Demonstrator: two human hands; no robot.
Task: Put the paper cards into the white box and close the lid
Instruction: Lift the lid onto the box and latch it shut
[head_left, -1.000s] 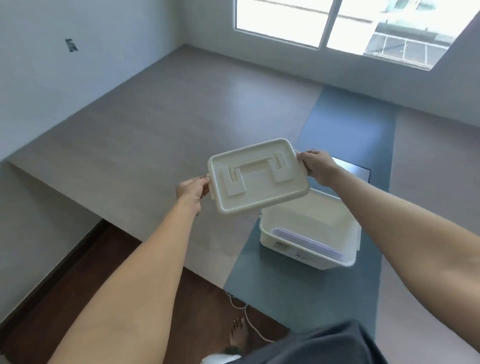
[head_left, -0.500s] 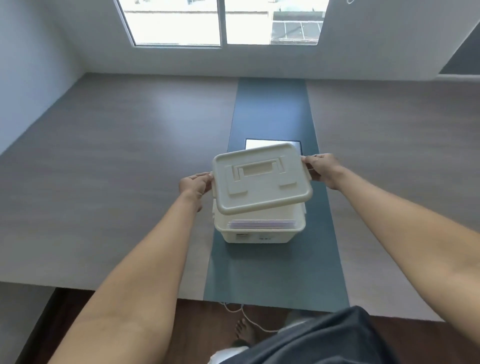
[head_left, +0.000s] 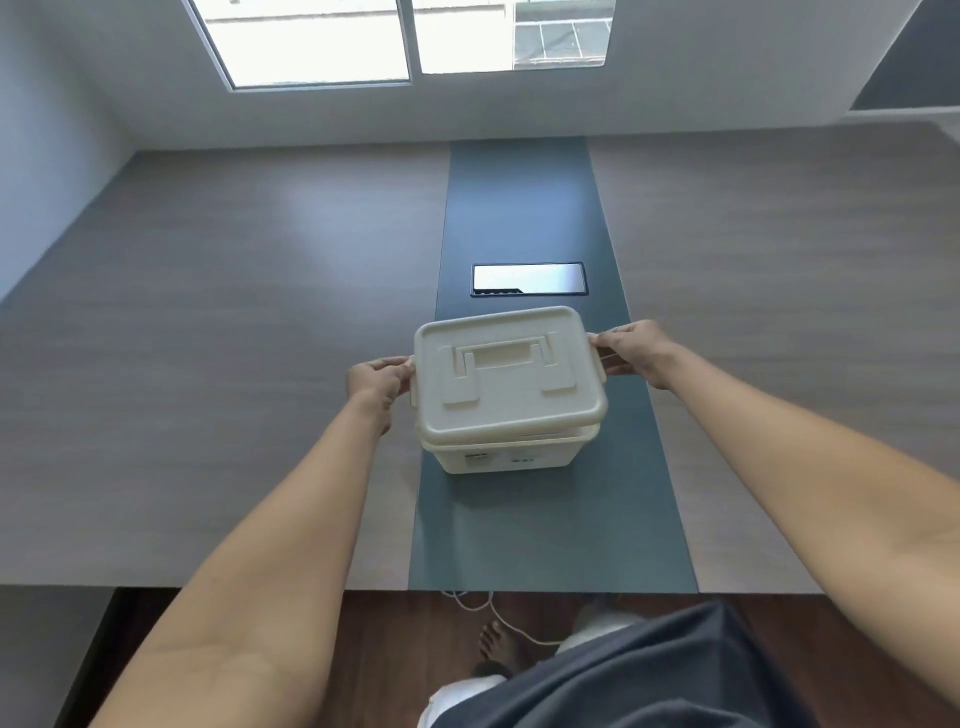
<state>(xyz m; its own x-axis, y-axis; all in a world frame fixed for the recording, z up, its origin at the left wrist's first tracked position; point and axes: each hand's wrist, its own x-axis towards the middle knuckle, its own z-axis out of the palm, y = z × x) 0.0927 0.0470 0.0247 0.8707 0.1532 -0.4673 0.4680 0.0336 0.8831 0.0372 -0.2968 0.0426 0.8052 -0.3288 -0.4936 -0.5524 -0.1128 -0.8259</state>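
Observation:
The white box (head_left: 506, 457) stands on the blue strip in the middle of the table. Its cream lid (head_left: 506, 371), with a flat handle on top, lies over the box's opening, its front edge just above the box rim. My left hand (head_left: 379, 379) grips the lid's left side tab. My right hand (head_left: 631, 351) grips the right side tab. The lid hides the paper cards inside the box.
The wide grey table (head_left: 208, 338) has a blue centre strip (head_left: 545, 519) with a dark cable hatch (head_left: 529, 279) just behind the box. A window fills the far wall. A white cord (head_left: 498, 616) and my bare foot are on the wooden floor below the table's front edge.
The lid has come down from above the open box onto its rim, and the cards are now covered. Both hands moved down with it. The view also turned to face the box squarely.

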